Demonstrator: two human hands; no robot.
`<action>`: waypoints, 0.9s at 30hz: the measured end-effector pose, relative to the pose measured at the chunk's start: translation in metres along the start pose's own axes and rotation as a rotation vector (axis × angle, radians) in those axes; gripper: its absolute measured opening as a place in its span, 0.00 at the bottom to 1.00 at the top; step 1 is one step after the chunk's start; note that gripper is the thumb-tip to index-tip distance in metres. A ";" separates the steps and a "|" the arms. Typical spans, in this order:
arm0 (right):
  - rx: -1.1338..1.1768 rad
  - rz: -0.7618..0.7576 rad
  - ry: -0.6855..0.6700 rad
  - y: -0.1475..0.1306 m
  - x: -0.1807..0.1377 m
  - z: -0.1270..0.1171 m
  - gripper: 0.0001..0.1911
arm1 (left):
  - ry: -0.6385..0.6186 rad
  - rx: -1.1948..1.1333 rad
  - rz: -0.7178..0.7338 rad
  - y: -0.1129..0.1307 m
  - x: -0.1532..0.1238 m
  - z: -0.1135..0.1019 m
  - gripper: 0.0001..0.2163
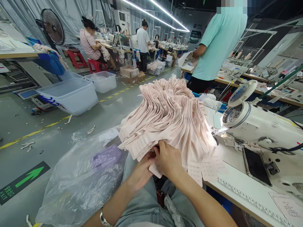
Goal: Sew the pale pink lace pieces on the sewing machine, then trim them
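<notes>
A thick stack of pale pink fabric pieces [170,119] with white labels lies over the table's left edge, fanned out toward me. My right hand [169,159] rests on the near end of the stack, fingers curled down onto the pieces. My left hand [142,171] is under the same end, pinching a piece by its label edge. A watch is on my left wrist. My lap in grey jeans shows below.
A white sewing machine [260,129] stands on the table [239,192] at right. A clear plastic bag [85,176] sits by my left knee. Plastic bins [71,96] stand on the floor; a person in a teal shirt [219,44] stands ahead.
</notes>
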State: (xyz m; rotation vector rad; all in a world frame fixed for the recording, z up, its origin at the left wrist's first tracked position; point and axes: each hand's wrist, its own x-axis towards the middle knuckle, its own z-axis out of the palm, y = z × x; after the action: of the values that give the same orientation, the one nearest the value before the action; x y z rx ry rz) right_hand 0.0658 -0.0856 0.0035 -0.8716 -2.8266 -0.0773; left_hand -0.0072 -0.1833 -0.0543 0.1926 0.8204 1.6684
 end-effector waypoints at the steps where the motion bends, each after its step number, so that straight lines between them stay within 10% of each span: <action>1: 0.004 0.001 0.000 0.000 0.000 0.000 0.07 | -0.027 0.098 -0.056 -0.006 0.000 0.001 0.10; 4: 0.041 0.001 0.057 0.003 -0.007 0.000 0.07 | -0.041 0.299 -0.067 -0.008 0.003 0.004 0.04; 8: 0.176 -0.049 0.302 0.016 -0.027 -0.005 0.11 | 0.163 0.050 0.247 0.020 0.010 0.004 0.08; 12: 0.235 -0.055 0.416 0.026 -0.042 -0.008 0.15 | 0.117 -0.129 0.223 0.038 0.010 0.003 0.09; 27: -0.003 0.070 0.089 0.024 -0.023 0.000 0.09 | 0.072 -0.131 0.072 -0.009 0.005 0.013 0.18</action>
State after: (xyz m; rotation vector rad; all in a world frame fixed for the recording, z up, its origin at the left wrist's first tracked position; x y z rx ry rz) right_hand 0.0980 -0.0791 -0.0005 -0.9421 -2.7118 -0.1089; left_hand 0.0057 -0.1734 -0.0518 0.0725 0.7617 1.7992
